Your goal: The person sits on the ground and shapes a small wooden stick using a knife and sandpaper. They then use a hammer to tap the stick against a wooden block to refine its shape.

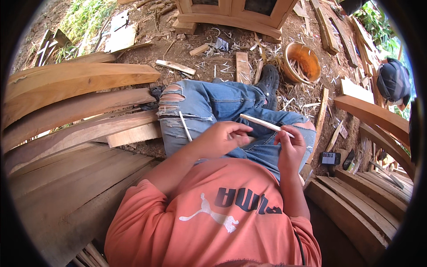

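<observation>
My right hand (292, 143) pinches a thin, pale wooden stick (262, 122) near its right end, between thumb and fingers. The stick points up and to the left above my lap. Close to its left end is my left hand (226, 139), its fingers loosely bent and apart from the thumb, with nothing I can make out in it. A second slim whitish stick (184, 126) lies on the left leg of my torn blue jeans (231, 99), its lower end hidden by my left forearm.
An orange bucket (303, 63) with wood scraps stands ahead on the right. Shavings and offcuts litter the dirt floor. Curved timber boards (84, 80) are stacked at left, more planks (356, 204) at right beside a phone (330, 158). A wooden cabinet (231, 18) stands ahead; someone in dark clothing (394, 81) is far right.
</observation>
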{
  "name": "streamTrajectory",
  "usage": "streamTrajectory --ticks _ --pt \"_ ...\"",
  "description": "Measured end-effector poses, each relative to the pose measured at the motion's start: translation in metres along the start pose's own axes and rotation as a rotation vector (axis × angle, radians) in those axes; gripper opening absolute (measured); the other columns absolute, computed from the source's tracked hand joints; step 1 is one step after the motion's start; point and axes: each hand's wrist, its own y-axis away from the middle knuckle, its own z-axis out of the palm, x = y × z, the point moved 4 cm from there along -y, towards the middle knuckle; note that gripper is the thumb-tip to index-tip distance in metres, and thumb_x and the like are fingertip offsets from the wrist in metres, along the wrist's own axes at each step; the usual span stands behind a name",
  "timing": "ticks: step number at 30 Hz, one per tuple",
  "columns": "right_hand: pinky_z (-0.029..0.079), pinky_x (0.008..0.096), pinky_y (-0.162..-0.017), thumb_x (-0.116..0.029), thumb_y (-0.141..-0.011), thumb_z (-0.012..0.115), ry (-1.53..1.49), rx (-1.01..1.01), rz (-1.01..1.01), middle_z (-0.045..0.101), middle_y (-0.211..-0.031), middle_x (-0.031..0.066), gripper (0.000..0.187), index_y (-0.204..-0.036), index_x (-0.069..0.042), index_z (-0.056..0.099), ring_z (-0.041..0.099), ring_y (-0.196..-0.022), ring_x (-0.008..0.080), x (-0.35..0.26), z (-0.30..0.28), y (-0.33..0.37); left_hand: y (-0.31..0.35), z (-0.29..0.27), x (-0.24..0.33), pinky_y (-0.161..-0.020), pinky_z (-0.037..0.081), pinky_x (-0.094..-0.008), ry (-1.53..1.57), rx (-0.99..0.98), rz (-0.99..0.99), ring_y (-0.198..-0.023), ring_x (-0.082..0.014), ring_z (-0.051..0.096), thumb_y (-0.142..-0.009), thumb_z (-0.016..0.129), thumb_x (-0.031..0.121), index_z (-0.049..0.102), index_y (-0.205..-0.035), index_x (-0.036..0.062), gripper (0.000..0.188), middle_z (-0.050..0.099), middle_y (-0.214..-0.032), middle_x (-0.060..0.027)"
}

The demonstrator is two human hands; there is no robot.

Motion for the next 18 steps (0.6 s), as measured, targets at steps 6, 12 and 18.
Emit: streamTrajectory --ticks 6,12,18 --pt "0.056 0.0272 -0.076 -0.001 -0.099 0.077 -0.012 -0.072 -0.044 0.07 -0.112 0.008 0.014 -0.112 0.002 0.072 0.067 -0.093 0.0125 0.008 0.011 0.007 -0.035 0.029 -0.008 -0.079 0.058 -0.0253 0.6 0.057 -0.11 -0.097 -0.0094 0.071 -0.105 0.075 0.023 0.075 -0.126 0.0 0.031 0.078 -0.111 -0.0057" --pt "0.057 0.0293 -0.084 0.001 -0.092 0.082 0.284 -0.267 -0.086 0.072 -0.117 0.0076 0.029 -0.118 -0.001 0.068 0.069 -0.101 0.0137 0.002 0.021 0.01 -0.041 0.026 -0.011 -0.082 0.059 -0.027 0.609 0.114 -0.158 -0.102 -0.013 0.074 -0.107 0.072 0.026 0.075 -0.126 0.0031 0.029 0.078 -0.113 -0.006" --pt "0.057 0.0318 -0.086 -0.01 -0.099 0.076 0.387 -0.187 -0.043 0.075 -0.11 0.007 0.025 -0.122 -0.003 0.067 0.071 -0.101 0.0158 -0.002 -0.02 0.001 -0.039 0.007 -0.021 -0.083 0.059 -0.0295 0.603 0.181 -0.191 -0.1 -0.0136 0.076 -0.112 0.064 0.03 0.068 -0.132 0.0059 0.032 0.077 -0.112 -0.0049"
